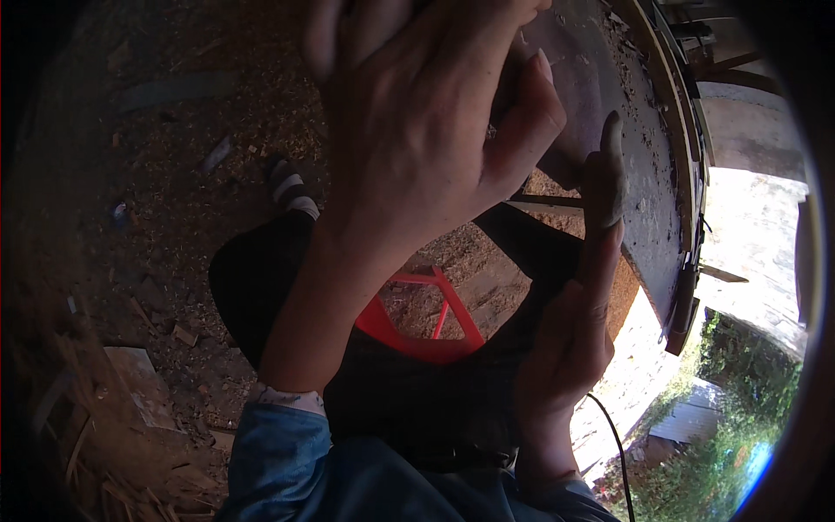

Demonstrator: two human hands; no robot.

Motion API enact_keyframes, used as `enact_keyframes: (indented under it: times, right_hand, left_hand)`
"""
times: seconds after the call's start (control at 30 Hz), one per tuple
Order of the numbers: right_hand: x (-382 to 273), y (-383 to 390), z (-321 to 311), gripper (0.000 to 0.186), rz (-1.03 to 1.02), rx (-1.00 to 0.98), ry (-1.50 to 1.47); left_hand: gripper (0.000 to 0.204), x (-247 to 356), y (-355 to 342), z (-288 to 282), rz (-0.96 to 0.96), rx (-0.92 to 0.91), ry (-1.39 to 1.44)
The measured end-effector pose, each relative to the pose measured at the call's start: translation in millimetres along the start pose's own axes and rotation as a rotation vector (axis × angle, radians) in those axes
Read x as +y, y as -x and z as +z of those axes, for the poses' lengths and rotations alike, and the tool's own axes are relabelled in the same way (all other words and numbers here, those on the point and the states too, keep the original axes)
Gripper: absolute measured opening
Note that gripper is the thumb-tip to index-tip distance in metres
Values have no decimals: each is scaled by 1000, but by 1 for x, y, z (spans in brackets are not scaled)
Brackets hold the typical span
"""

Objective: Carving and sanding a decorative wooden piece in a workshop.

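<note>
My left hand is raised large in the upper middle, its back toward me. Its thumb stands away from the palm, pointing up and right, and its other fingers run partly out of the top edge. Lower and to the right, my right hand is seen edge-on with fingers stretched upward; a greyish fingertip lies before the dark work surface. I see no thing held in either hand. Behind the left thumb is a smooth brownish shape that I cannot make out. The hands are apart.
Between my dark-trousered legs shows a red plastic frame, like a seat. A striped sock is on my foot. Sawdust and wood scraps cover the ground at left. A black cable hangs at right, near bright greenery.
</note>
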State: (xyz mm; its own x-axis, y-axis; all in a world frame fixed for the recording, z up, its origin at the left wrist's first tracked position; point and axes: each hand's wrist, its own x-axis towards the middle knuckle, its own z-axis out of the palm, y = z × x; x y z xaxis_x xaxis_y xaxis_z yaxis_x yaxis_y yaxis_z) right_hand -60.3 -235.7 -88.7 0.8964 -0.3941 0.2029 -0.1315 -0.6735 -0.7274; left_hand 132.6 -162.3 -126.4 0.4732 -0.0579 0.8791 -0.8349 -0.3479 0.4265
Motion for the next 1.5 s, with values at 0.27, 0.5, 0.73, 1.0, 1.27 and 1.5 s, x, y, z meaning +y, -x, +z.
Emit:
enact_keyframes:
  times: [0.27,0.5,0.73,1.0,1.27,1.5]
  right_hand:
    - [-1,-15,3,58,-88,10,-209]
    - [0,-3,2,53,-98,19,70]
    - [-1,-14,5,54,-204,53,135]
    - [-5,-11,6,54,-95,41,202]
    - [-2,-13,12,58,-80,28,72]
    - [0,-12,7,63,-47,59,147]
  left_hand:
    - [31,18,-12,-2,-70,-129,-148]
    - [29,-4,1,2,51,-97,-132]
    - [31,-3,1,-3,3,-53,-13]
    - [29,1,4,-2,-115,-64,30]
    - [29,-36,9,39,113,187,10]
    - [30,-5,1,2,-40,-59,-38]
